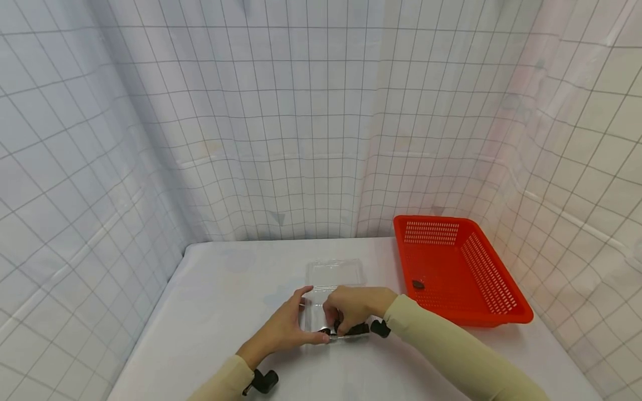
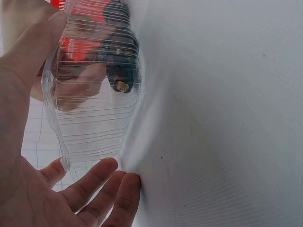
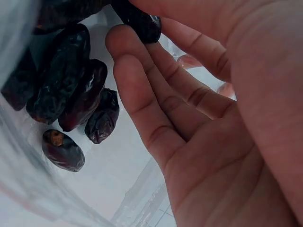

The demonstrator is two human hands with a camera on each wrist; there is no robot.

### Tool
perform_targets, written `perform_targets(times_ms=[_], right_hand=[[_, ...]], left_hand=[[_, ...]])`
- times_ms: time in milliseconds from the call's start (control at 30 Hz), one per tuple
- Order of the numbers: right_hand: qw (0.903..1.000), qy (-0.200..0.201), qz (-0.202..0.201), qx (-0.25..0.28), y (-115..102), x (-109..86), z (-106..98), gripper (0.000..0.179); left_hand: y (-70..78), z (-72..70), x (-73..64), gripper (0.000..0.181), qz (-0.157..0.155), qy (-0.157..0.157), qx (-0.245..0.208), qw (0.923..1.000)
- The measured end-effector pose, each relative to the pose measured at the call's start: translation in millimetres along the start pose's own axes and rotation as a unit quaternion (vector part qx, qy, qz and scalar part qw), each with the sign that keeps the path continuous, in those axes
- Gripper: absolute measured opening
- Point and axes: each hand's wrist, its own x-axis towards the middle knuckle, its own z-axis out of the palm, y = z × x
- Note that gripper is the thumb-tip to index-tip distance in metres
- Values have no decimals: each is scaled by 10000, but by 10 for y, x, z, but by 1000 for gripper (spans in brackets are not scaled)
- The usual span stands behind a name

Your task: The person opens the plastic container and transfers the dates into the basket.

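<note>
A clear plastic clamshell box (image 1: 315, 316) lies on the table with its lid (image 1: 335, 273) folded back. Round its left end my left hand (image 1: 283, 326) holds it, thumb along the near rim and fingers spread towards the far side. Through the ribbed wall (image 2: 90, 135) in the left wrist view, dark dates show against the bottom. My right hand (image 1: 353, 305) reaches into the box. In the right wrist view it pinches a dark wrinkled date (image 3: 144, 26) between thumb and fingers, the thumb tip partly out of frame. Several other dates (image 3: 59, 78) lie close together beside the fingers.
To the right stands a red perforated plastic basket (image 1: 448, 321), near my right forearm. A single date (image 1: 418, 284) lies in its left part. White cloth (image 1: 225, 284) covers the table, and gridded white curtains (image 1: 281, 139) enclose the back and sides.
</note>
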Motion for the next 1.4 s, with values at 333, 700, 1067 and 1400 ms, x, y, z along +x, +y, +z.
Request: perform_targets(times_ms=[333,700,1067,1400], right_hand=[[9989,160,196,387,-15,-79,-34,26],[9968,330,108,727,5,-136,-53,16],[9969,647,-136,423,84,-239,-109,10],[9940,962,-121,496,111,-408,-250,10]], left_hand=[[23,-2,-7,129,-2,42,22,10000],[6,3,-1,129,4,62,71,10000],[3,6,4,130,-91,75,38,9999],[5,11,3,130,-137,72,9,9999]])
